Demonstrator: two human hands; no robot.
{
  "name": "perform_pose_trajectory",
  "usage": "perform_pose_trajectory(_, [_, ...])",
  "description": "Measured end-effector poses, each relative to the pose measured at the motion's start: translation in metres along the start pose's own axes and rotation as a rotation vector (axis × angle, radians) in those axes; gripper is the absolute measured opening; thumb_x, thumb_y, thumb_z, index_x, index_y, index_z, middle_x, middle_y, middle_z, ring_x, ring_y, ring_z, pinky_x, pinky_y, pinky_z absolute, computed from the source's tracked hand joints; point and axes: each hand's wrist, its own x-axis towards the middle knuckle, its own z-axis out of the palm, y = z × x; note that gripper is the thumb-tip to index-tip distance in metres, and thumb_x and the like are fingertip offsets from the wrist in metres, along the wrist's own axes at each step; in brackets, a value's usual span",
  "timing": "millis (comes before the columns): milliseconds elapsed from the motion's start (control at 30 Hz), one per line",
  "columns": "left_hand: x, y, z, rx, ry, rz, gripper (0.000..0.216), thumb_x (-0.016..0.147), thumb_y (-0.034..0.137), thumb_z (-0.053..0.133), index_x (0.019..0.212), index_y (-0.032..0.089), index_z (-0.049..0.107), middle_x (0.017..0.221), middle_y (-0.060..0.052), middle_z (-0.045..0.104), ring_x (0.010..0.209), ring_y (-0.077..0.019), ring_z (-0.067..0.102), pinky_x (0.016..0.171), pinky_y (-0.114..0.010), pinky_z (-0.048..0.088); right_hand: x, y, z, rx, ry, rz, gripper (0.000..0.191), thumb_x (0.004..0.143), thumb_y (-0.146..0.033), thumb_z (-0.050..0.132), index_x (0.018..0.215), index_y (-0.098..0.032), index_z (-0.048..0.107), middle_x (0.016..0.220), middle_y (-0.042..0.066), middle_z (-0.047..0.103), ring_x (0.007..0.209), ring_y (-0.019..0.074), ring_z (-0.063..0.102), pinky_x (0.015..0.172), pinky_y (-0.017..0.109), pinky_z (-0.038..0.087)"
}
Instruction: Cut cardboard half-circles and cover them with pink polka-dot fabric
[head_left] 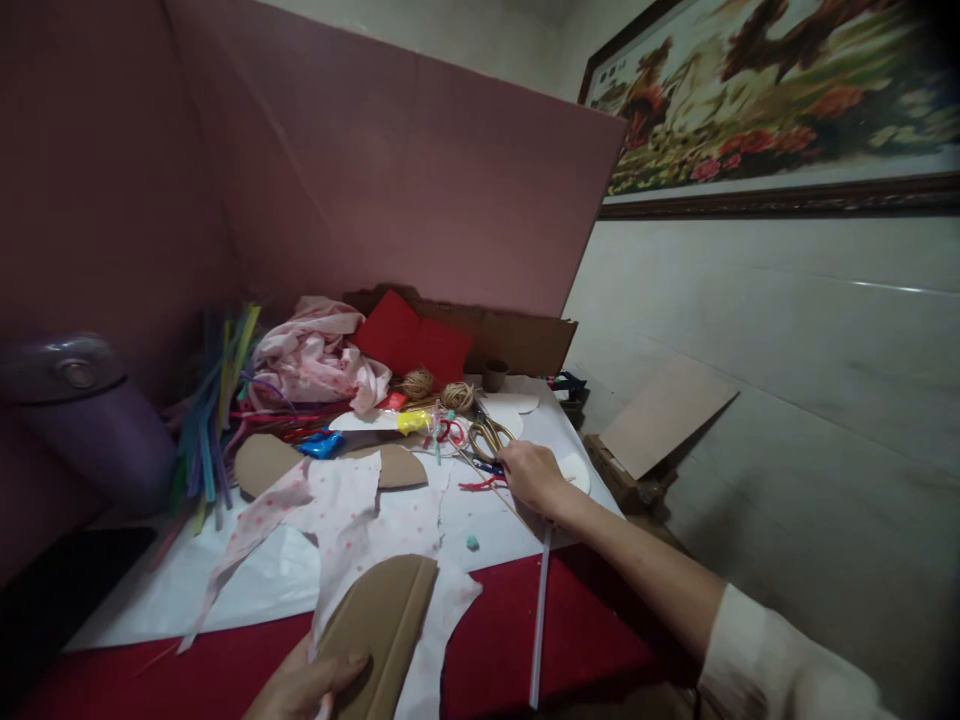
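In the head view, my left hand grips a rounded piece of brown cardboard, thumb on top. White fabric with pink dots hangs behind and beside this piece and spreads over the table. My right hand reaches across the table, its fingers curled at the gold-handled scissors; its fingertips are partly hidden. Red pipe cleaner pieces and a thin wooden stick lie by that hand. A long translucent stick extends from below the right wrist toward the table's front.
Pipe cleaners and a purple bottle stand at left. Crumpled pink fabric, red sheets, twine balls and a small brown cup lie toward the back. Cardboard leans beyond the table's right edge.
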Motion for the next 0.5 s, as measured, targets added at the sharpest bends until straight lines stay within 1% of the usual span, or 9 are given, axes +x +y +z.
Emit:
perform_pose_trajectory(33, [0.007, -0.002, -0.004, 0.015, 0.0, 0.035, 0.086, 0.047, 0.007, 0.081, 0.127, 0.003, 0.048, 0.056, -0.008, 0.073, 0.058, -0.0354, 0.068, 0.054, -0.038, 0.053, 0.006, 0.0, 0.002, -0.024, -0.036, 0.0, 0.023, 0.091, -0.03, 0.055, 0.107, -0.014, 0.06, 0.107, 0.007, 0.062, 0.093, 0.0198, 0.062, 0.081, 0.04, 0.051])
perform_pose_trajectory(100, [0.019, -0.007, -0.01, 0.001, -0.001, 0.076, 0.09, 0.044, 0.008, 0.082, 0.127, 0.001, 0.048, 0.051, -0.006, 0.071, 0.056, -0.0345, 0.067, 0.054, -0.038, 0.052, 0.013, -0.002, 0.005, -0.058, -0.099, -0.009, 0.026, 0.09, -0.03, 0.056, 0.111, -0.015, 0.058, 0.111, 0.008, 0.061, 0.094, 0.0205, 0.061, 0.081, 0.04, 0.052])
perform_pose_trajectory(167, [0.025, -0.01, -0.014, -0.02, 0.002, 0.083, 0.094, 0.042, 0.01, 0.083, 0.129, 0.004, 0.047, 0.051, -0.005, 0.071, 0.056, -0.0345, 0.067, 0.056, -0.039, 0.053, 0.017, -0.006, 0.003, -0.074, -0.15, -0.024, 0.027, 0.09, -0.029, 0.057, 0.112, -0.015, 0.058, 0.112, 0.009, 0.06, 0.096, 0.0211, 0.061, 0.081, 0.04, 0.051])
perform_pose_trajectory(267, [0.025, -0.012, -0.016, -0.03, 0.004, 0.065, 0.101, 0.041, 0.011, 0.084, 0.133, 0.009, 0.044, 0.049, -0.003, 0.07, 0.053, -0.0346, 0.066, 0.056, -0.04, 0.053, 0.023, -0.008, -0.004, -0.062, -0.198, -0.036, 0.028, 0.09, -0.03, 0.057, 0.113, -0.015, 0.057, 0.115, 0.009, 0.059, 0.099, 0.0221, 0.06, 0.083, 0.042, 0.05])
perform_pose_trajectory(333, [0.024, -0.013, -0.015, -0.044, 0.009, 0.045, 0.107, 0.04, 0.01, 0.084, 0.137, 0.009, 0.039, 0.049, -0.003, 0.07, 0.051, -0.0345, 0.066, 0.055, -0.04, 0.053, 0.027, -0.007, -0.012, -0.026, -0.217, -0.037, 0.029, 0.09, -0.03, 0.056, 0.114, -0.015, 0.057, 0.117, 0.009, 0.058, 0.101, 0.0227, 0.059, 0.085, 0.043, 0.05])
perform_pose_trajectory(400, [0.024, -0.013, -0.015, -0.059, 0.01, 0.021, 0.113, 0.041, 0.01, 0.084, 0.141, 0.006, 0.031, 0.05, -0.004, 0.071, 0.053, -0.0352, 0.067, 0.054, -0.039, 0.053, 0.029, -0.003, -0.02, 0.039, -0.234, -0.04, 0.029, 0.09, -0.03, 0.056, 0.115, -0.016, 0.056, 0.117, 0.009, 0.058, 0.101, 0.0229, 0.058, 0.085, 0.044, 0.049])
perform_pose_trajectory(467, [0.025, -0.012, -0.014, -0.085, -0.024, 0.004, 0.114, 0.043, 0.008, 0.082, 0.143, 0.005, 0.027, 0.05, -0.004, 0.071, 0.057, -0.0359, 0.068, 0.054, -0.039, 0.053, 0.028, 0.003, -0.028, 0.132, -0.26, -0.047, 0.027, 0.09, -0.031, 0.057, 0.112, -0.016, 0.057, 0.114, 0.008, 0.059, 0.099, 0.022, 0.059, 0.083, 0.042, 0.05])
perform_pose_trajectory(500, [0.026, -0.011, -0.014, -0.098, -0.052, -0.002, 0.112, 0.044, 0.006, 0.082, 0.143, 0.005, 0.028, 0.049, -0.004, 0.071, 0.058, -0.0356, 0.068, 0.055, -0.038, 0.054, 0.027, 0.007, -0.032, 0.191, -0.279, -0.051, 0.025, 0.09, -0.031, 0.057, 0.11, -0.015, 0.058, 0.11, 0.007, 0.06, 0.094, 0.0206, 0.06, 0.08, 0.04, 0.051])
